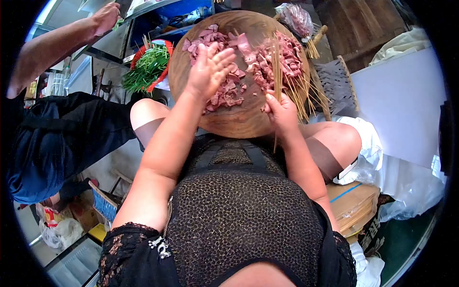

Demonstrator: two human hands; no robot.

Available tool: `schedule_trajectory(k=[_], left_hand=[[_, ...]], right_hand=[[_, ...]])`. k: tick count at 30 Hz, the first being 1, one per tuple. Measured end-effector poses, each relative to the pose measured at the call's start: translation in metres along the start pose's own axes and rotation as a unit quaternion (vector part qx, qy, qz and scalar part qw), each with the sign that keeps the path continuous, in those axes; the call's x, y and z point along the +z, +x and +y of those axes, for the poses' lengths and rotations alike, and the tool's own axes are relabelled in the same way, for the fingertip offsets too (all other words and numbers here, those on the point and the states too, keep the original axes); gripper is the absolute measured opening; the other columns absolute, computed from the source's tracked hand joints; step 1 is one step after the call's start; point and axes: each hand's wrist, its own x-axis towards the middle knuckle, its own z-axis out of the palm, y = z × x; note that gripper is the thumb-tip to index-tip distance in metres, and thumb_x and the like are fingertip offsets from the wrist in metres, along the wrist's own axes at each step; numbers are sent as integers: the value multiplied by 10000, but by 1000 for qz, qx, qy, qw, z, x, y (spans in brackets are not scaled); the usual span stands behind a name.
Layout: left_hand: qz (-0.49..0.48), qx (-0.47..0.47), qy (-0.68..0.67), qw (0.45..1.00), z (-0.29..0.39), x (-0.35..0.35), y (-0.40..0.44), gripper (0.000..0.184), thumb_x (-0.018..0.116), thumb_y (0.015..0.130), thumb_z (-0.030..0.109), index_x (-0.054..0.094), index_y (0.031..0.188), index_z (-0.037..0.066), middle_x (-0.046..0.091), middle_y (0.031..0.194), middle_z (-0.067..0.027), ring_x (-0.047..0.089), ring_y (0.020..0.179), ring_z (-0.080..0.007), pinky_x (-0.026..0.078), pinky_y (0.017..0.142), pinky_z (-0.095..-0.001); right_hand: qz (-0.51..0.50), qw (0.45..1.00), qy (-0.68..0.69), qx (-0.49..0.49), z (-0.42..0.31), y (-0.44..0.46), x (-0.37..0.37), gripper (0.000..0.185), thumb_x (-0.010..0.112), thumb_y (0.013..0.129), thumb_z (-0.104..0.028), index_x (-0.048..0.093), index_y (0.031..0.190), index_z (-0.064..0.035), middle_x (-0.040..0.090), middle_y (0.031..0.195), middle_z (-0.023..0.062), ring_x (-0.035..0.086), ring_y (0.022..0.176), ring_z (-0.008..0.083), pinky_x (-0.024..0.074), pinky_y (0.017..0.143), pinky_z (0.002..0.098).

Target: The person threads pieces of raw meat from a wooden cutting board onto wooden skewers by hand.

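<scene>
A round wooden board bears loose pieces of raw meat on its left and middle. On its right side lies a pile of skewered meat, with thin sticks pointing down and right. My left hand is over the loose meat with its fingers spread and nothing held. My right hand is closed around a bundle of bare wooden skewers, which stands up in front of the skewered pile. Whether any meat is on those sticks is hard to tell.
Another person's arm reaches in at the upper left. Green vegetables fill a red container left of the board. A plastic bag of skewered meat lies beyond it. A woven stool and a white surface are at the right.
</scene>
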Motion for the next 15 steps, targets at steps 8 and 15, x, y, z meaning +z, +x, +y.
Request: schedule_trajectory(k=[8,15], left_hand=[[106,27,159,981,29,-48,-7,372,473,906,174,391,1240,33,565,1075,-135,583,910,-191,493,778,-305],[113,25,333,936,18,-57,-9,224,577,846,132,581,1054,47,631,901,-45,577,770,-98,474,695,-235]], right_hand=[[83,988,-104,-80,-6,15,-32,278,480,894,-126,507,1143,-6,604,843,69,559,645,81,475,593,203],[120,956,-169,-206,-37,-33,-17,242,438,902,-64,517,1109,34,578,965,103,575,862,152,480,760,266]])
